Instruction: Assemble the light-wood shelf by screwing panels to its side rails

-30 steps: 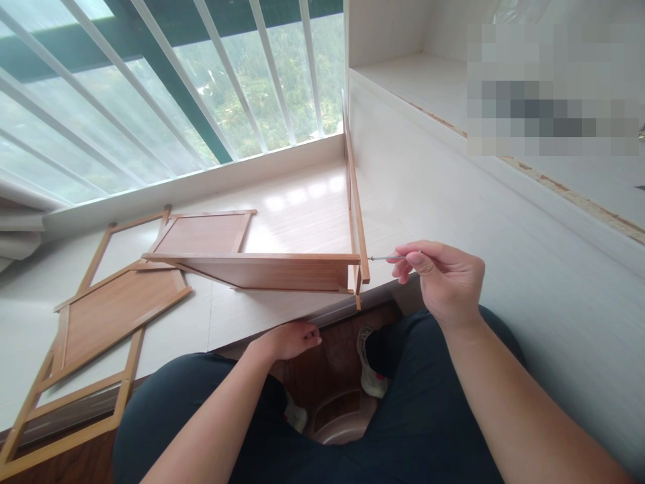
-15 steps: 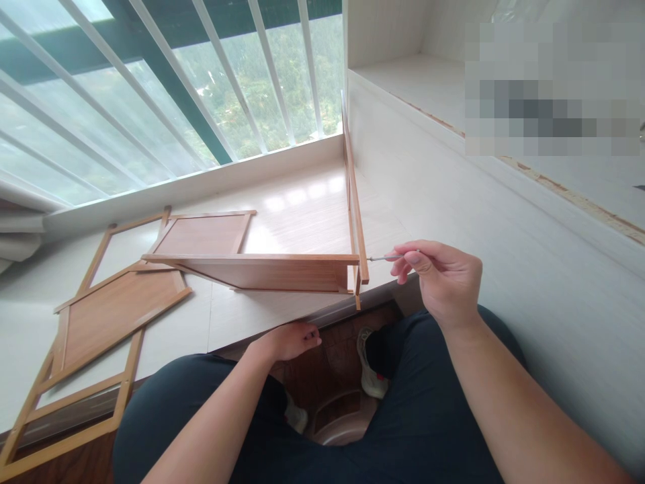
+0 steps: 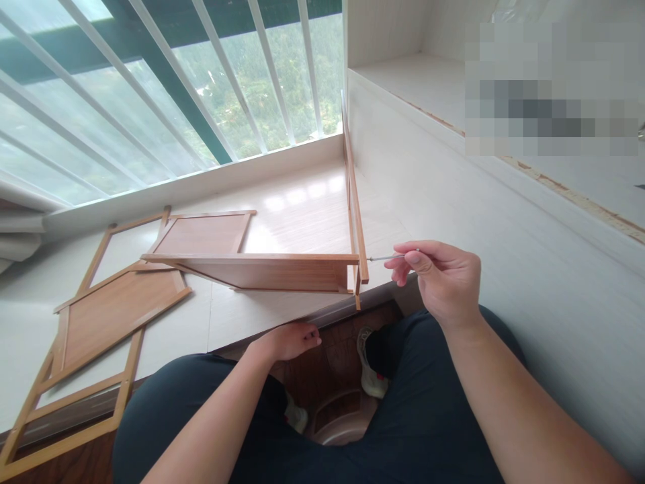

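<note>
The right hand (image 3: pixel 443 282) pinches a thin metal tool (image 3: pixel 387 257) between thumb and fingertips, its tip touching the outer face of the upright wooden side frame (image 3: pixel 355 202). That frame stands on edge on the white windowsill (image 3: pixel 302 202) and meets the end of a wooden shelf panel (image 3: pixel 262 269), which stretches away from the frame toward the left. The left hand (image 3: pixel 289 339) sits below the shelf panel, its fingers curled against the near edge of the windowsill; it holds nothing that shows. Further left of the shelf panel, 2 more pieces lie flat on the sill: a solid wooden panel (image 3: pixel 113 309) resting across an open wooden frame (image 3: pixel 75 417). Beyond the shelf panel rises a window with white bars (image 3: pixel 226 74).
</note>
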The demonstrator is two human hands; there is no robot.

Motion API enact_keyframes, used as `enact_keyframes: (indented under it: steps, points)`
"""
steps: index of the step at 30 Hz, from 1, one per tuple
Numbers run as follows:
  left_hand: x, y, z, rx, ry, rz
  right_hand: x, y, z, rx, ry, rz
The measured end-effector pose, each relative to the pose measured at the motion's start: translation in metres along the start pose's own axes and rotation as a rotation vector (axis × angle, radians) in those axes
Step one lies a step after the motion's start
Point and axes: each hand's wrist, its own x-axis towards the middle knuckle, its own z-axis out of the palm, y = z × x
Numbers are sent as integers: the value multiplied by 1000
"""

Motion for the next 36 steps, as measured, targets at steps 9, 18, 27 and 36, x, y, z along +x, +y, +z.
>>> enact_keyframes:
  steps: [9, 18, 27, 36]
  points:
    - [1, -1, 1, 10, 0, 1, 0, 0, -2, 15, -31, 21]
    - [0, -1, 0, -1, -6, 3, 0, 0, -2, 46, -60, 14]
    - [1, -1, 1, -4, 0, 1, 0, -1, 0, -25, -82, -10]
    - [3, -3, 2, -11, 6, 3, -1, -2, 0, -28, -80, -30]
